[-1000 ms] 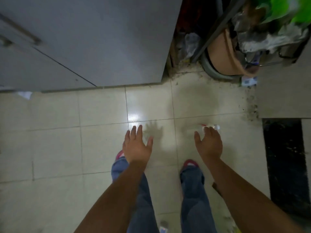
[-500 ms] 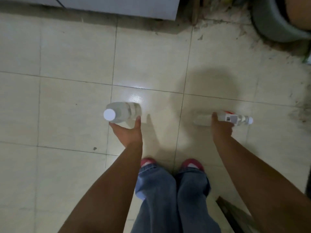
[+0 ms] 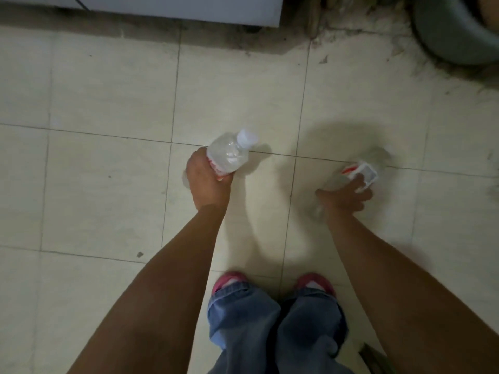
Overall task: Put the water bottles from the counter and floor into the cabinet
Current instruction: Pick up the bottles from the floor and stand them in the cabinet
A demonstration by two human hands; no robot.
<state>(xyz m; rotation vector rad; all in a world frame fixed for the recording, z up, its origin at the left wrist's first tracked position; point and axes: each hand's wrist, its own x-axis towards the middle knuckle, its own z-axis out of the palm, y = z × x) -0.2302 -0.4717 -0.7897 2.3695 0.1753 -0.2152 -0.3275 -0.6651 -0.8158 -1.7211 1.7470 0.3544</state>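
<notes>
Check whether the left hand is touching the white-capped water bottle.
Touching. The head view shows the left hand with fingers curled round the white-capped water bottle's lower body.

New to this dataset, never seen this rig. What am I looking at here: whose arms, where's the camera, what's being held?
There is no machine here. A person wears a single camera on the head, and it looks down past their own arms to the tiled floor, so you see jeans and pink shoes at the bottom.

The left hand has its grip around a clear water bottle with a white cap. The right hand has its grip on a second clear bottle, blurred, with a red and white label.

At the top edge is the foot of a grey cabinet; a dark round tub sits in the top right corner.
</notes>
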